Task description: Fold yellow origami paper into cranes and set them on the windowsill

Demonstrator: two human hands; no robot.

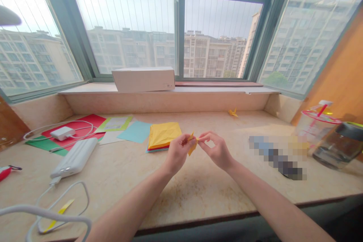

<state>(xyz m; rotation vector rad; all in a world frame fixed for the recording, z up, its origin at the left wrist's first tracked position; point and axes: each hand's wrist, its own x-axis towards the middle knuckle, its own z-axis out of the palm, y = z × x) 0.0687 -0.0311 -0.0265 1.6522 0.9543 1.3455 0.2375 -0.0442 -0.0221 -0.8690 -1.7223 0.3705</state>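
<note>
Both my hands meet over the middle of the marble counter (pixel 198 189), pinching a small folded piece of orange paper (pixel 193 146). My left hand (pixel 178 153) is closed round its left side. My right hand (pixel 217 149) pinches its right tip with thumb and forefinger. Just behind my left hand lies a stack of coloured paper sheets (pixel 163 135) with a yellow sheet on top. A small folded orange paper figure (pixel 233 112) sits farther back near the wall.
Loose red, green and blue sheets (pixel 85 128) lie at the back left with a white charger (pixel 62 133) and cable. A white power bank (pixel 75 157) lies at left. A white box (pixel 143 79) stands on the window ledge. Clear plastic containers (pixel 334 138) stand at right.
</note>
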